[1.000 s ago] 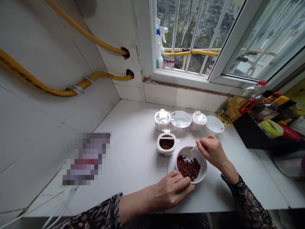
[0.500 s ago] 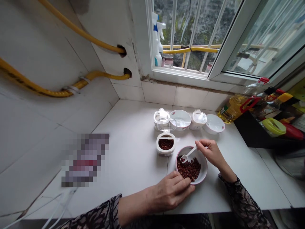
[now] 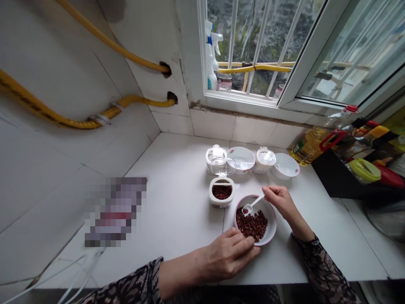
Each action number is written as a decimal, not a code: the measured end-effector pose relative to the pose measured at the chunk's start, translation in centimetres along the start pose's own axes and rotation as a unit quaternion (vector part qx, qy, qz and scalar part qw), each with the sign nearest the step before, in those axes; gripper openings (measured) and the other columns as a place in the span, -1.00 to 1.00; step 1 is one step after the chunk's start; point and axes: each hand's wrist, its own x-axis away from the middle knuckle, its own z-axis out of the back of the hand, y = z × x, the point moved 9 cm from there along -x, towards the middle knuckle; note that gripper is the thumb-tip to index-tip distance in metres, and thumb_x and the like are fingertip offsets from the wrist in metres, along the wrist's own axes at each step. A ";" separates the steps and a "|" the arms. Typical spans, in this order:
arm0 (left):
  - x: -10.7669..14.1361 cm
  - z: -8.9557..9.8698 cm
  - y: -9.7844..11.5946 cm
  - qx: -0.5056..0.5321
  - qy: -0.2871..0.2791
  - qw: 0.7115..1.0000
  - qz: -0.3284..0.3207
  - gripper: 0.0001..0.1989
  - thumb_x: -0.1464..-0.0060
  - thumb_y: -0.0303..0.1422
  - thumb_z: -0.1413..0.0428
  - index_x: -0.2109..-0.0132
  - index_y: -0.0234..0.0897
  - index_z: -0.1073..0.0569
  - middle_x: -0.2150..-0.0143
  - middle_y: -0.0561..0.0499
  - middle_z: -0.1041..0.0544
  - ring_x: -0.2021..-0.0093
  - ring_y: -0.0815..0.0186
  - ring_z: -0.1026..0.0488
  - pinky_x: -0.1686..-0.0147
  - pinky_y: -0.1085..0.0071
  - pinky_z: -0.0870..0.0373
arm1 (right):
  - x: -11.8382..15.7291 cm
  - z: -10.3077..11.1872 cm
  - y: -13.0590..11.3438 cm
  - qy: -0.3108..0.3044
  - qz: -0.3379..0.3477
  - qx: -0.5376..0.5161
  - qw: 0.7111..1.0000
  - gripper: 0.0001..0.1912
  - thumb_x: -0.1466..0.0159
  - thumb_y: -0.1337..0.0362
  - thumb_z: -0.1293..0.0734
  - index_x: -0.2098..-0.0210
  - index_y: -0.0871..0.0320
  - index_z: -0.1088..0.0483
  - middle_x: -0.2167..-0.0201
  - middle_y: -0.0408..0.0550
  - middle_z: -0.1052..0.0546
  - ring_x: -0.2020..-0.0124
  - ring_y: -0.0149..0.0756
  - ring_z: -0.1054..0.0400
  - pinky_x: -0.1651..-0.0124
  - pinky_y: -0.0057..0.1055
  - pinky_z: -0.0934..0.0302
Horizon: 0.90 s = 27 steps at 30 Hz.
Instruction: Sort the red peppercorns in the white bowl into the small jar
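Note:
A white bowl (image 3: 271,226) with a pink rim holds reddish-brown dried bits (image 3: 255,226) that look like Sichuan peppercorns. My left hand (image 3: 229,254) grips the bowl's near left rim with its fingers. Between the thumb and fingertips of my right hand (image 3: 280,202) is the handle of a small white spoon (image 3: 255,202). The spoon tilts down over the bowl's left part, with a few reddish bits in its scoop. Just behind and left of the bowl stands a seasoning jar (image 3: 222,203), its clear lid raised, with similar reddish bits inside.
Along the back are two lidded seasoning jars (image 3: 216,158) (image 3: 264,161) and two white bowls (image 3: 241,159) (image 3: 285,166). An oil bottle (image 3: 311,143) and a black rack (image 3: 330,179) of condiments stand right. A pixelated object (image 3: 117,211) and white cables (image 3: 80,272) lie left.
The spoon has lifted slightly from the peppercorns, still over the bowl in my right hand. My left hand keeps its hold on the rim. The whole view has shifted slightly.

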 end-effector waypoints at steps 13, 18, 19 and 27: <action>0.4 -0.7 0.0 -0.014 -0.030 0.999 0.001 -0.83 -0.27 -0.52 -0.03 0.03 -0.47 -0.43 0.21 -0.12 -0.46 0.33 0.34 -0.39 0.32 0.36 -0.36 | 0.8 0.0 -9.6 0.148 0.256 0.133 0.946 -0.58 -0.33 0.05 -0.22 0.59 0.12 -0.30 0.65 -0.15 -0.33 0.55 -0.37 -0.16 0.41 -0.39 -0.09; 0.7 -1.2 -0.1 -0.018 -0.040 0.999 0.005 -0.83 -0.30 -0.49 0.00 0.03 -0.43 -0.44 0.24 -0.13 -0.49 0.35 0.33 -0.40 0.29 0.34 -0.40 | 3.2 -4.7 -13.0 0.122 0.473 0.296 0.821 -0.71 -0.37 0.31 -0.20 0.50 0.11 -0.30 0.63 -0.21 -0.39 0.58 -0.42 -0.16 0.15 -0.31 -0.13; 0.7 -1.1 -0.1 -0.013 -0.032 0.999 0.005 -0.82 -0.30 -0.50 0.01 0.04 -0.43 -0.45 0.25 -0.12 -0.49 0.36 0.33 -0.39 0.30 0.34 -0.40 | 3.8 -5.6 -13.1 0.109 0.502 0.323 0.795 -0.74 -0.36 0.34 -0.21 0.47 0.11 -0.31 0.62 -0.21 -0.41 0.58 -0.42 -0.17 0.12 -0.31 -0.12; -0.4 0.6 -0.1 0.009 0.020 1.000 0.002 -0.77 -0.31 -0.55 0.08 0.08 -0.50 -0.47 0.28 -0.11 -0.50 0.38 0.32 -0.36 0.38 0.36 -0.36 | 5.0 -2.1 -13.6 0.107 0.503 0.297 0.805 -0.76 -0.32 0.41 -0.22 0.48 0.11 -0.27 0.65 -0.25 -0.35 0.61 -0.44 -0.11 0.16 -0.32 -0.14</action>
